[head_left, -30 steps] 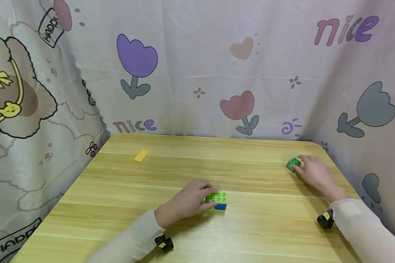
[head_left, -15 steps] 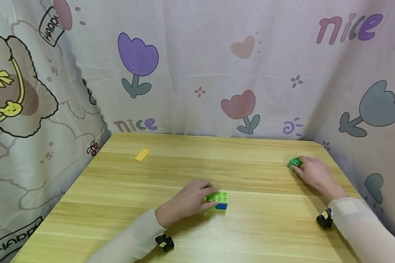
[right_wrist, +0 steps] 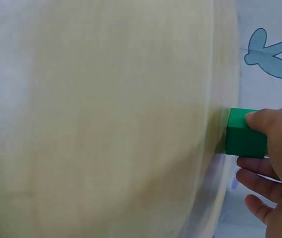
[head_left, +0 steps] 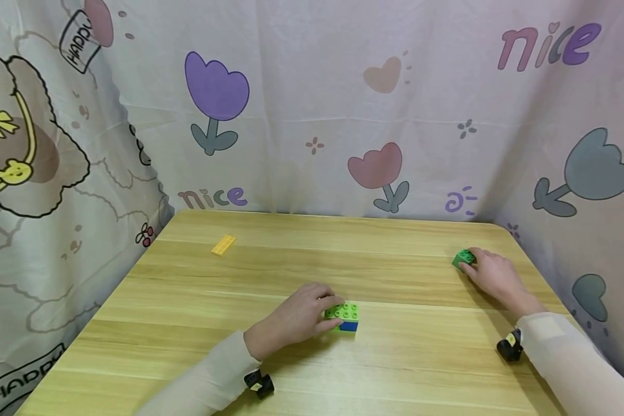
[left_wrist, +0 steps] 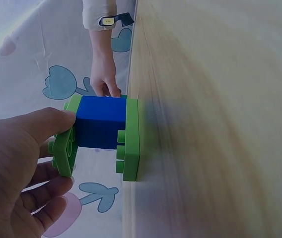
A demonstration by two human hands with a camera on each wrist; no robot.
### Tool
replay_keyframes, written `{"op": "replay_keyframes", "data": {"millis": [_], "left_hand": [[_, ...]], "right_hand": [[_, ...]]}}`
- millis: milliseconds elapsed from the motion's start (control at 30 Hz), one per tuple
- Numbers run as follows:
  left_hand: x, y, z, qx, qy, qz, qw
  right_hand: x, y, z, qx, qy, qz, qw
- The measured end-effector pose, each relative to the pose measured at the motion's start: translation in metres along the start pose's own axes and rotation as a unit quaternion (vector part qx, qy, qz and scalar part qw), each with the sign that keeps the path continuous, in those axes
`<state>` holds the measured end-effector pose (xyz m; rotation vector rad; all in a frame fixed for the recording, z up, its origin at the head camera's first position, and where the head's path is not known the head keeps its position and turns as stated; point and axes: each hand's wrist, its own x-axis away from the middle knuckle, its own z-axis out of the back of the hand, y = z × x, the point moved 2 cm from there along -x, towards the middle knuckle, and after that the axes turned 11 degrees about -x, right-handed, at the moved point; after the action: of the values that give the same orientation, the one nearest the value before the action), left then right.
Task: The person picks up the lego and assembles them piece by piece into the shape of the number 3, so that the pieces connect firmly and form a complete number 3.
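My left hand [head_left: 300,316] grips a small stack of toy building bricks near the middle of the table. In the left wrist view a blue brick [left_wrist: 101,121] sits between two lime green plates [left_wrist: 132,141], one above and one below. My thumb presses on the upper plate, while the lower one rests on the table. Far to the right, my right hand [head_left: 496,278] pinches a green brick [head_left: 464,258] that stands on the table. The right wrist view shows the thumb on one side of that green brick [right_wrist: 243,136] and fingers by another side.
A flat yellow-orange plate [head_left: 223,245] with studs lies at the back left of the wooden table [head_left: 270,254]. A printed curtain [head_left: 301,104] hangs behind the table and along its sides. Each wrist carries a small black camera [head_left: 259,383].
My right hand's fingers have drawn in a little closer over the green brick. The left hand and its brick stack have stayed in place, as has the yellow-orange plate.
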<state>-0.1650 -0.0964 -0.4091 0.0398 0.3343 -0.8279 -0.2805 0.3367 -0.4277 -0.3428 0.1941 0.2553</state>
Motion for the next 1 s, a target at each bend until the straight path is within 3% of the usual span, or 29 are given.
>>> {"op": "replay_keyframes", "data": {"millis": [300,633,1000], "left_hand": [[0.0,-0.001,-0.002,0.004,0.002,-0.001,1.0],[0.0,0.0,-0.002,0.001,0.009,-0.006,0.9999],[-0.001,0.0,-0.002,0.003,0.005,-0.004,1.0]], "right_hand": [[0.001,-0.004,0.002,-0.006,0.002,-0.002,1.0],[0.007,-0.014,0.006,-0.015,0.033,0.022,0.999],[0.007,-0.032,0.01,-0.027,0.02,0.04,0.999]]}}
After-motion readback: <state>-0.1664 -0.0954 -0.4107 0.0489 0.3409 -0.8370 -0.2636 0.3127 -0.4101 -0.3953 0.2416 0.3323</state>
